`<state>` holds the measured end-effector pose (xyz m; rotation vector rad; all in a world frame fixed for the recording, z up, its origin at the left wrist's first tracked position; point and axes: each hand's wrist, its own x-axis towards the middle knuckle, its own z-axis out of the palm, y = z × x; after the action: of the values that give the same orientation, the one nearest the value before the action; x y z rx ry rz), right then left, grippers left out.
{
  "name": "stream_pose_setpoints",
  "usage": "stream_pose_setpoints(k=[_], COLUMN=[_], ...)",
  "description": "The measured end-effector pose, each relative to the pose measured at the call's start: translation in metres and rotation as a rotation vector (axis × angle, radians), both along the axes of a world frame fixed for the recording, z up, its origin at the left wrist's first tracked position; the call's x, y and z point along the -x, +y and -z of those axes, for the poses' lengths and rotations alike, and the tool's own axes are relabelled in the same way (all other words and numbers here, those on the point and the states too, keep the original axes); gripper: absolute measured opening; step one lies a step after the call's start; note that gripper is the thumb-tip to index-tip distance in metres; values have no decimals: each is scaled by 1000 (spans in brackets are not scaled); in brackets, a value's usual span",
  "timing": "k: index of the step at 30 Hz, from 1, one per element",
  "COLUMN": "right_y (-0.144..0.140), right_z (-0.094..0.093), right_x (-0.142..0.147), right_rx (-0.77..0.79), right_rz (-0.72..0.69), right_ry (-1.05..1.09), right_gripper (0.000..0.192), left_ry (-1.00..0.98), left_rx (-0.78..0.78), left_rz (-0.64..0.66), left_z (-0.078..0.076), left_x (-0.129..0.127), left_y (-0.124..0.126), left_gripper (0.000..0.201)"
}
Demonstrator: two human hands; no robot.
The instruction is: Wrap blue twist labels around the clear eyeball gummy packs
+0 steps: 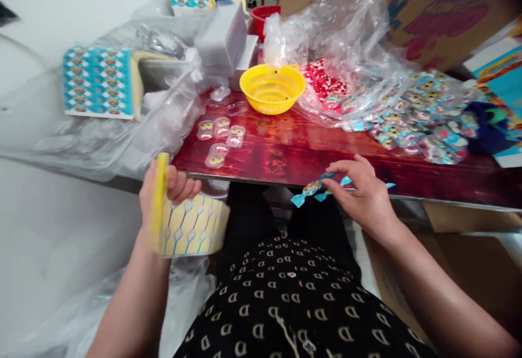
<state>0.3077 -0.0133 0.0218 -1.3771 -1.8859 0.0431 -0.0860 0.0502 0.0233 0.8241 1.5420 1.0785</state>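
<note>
A: Hands?
B: Left hand point(163, 192) fingers curled tight around a yellow sticker backing sheet point(190, 227), held off the table's point(285, 151) front edge. Right hand point(361, 189) fingers loosely bent, tips pinching a blue sticker strip point(316, 188) at the edge.
A: Containers?
B: Yellow basket point(272, 87), contents unclear. Clear plastic bag point(346, 37) holds red pieces. Small blister shells point(220, 138) hold yellow bits.

The left hand point(163, 195) grips a yellow sticker sheet point(190, 226) just off the near edge of the red table point(285, 151). The right hand point(362, 195) pinches blue stickers point(316, 188) at that edge. A yellow basket point(272, 87) sits near the far edge, with small clear blister cases point(220, 135) toward the left edge.
</note>
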Motion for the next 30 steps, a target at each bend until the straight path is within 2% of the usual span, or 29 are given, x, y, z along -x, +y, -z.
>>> stream_pose_setpoints(k=[1, 2, 3, 4, 7, 9, 11, 13, 16, 18, 20, 22, 24, 27, 30], right_y=[3, 6, 8, 9, 12, 12, 11, 9, 5, 0, -7, -12, -13, -7, -1], right_z=[13, 25, 35, 43, 58, 61, 62, 61, 51, 39, 28, 21, 21, 32, 45], right_x=[3, 6, 10, 13, 18, 19, 19, 19, 22, 31, 47, 72, 98, 128, 135], right_rx=[11, 14, 10, 1, -47, -65, -64, -49, -27, 8, 124, 331, 536, 809, 971], right_rz=[-24, -39, -45, -44, -3, 39, 61, 82, 122, 39, -173, -410, -575, -645, -589], right_ry=[-81, -155, -223, -287, -435, -484, -500, -502, -409, -238, -40, 95, 167, 238, 324], right_gripper=[11, 13, 15, 17, 19, 20, 21, 29, 52, 56, 49, 46, 50, 43, 35], left_ry=[-14, -83, -167, -244, -460, -560, -620, -647, -664, -674, -678, -674, -672, -626, -366], left_rx=[-26, -100, -157, -189, -337, -430, -446, -402, -332, -317, -314, -310, -305, -315, -305], left_rz=[-58, -183, -223, -227, -114, -34, 50, 125, 219, 276, 304, 302, 316, 367, 377], left_z=[-1, -1, 1, 4, 20, 33, 41, 43, 39, 41, 47, 56, 63, 58, 37], left_x=[9, 17, 23, 28, 34, 34, 31, 27, 18, 9, -3, -14, -20, -15, -4], left_y=[5, 9, 12, 14, 18, 18, 16, 11, -2, -9, -13, -12, -10, -10, -22], left_gripper=[70, 71, 71, 70, 72, 75, 76, 79, 83, 84, 84, 84, 84, 88, 87])
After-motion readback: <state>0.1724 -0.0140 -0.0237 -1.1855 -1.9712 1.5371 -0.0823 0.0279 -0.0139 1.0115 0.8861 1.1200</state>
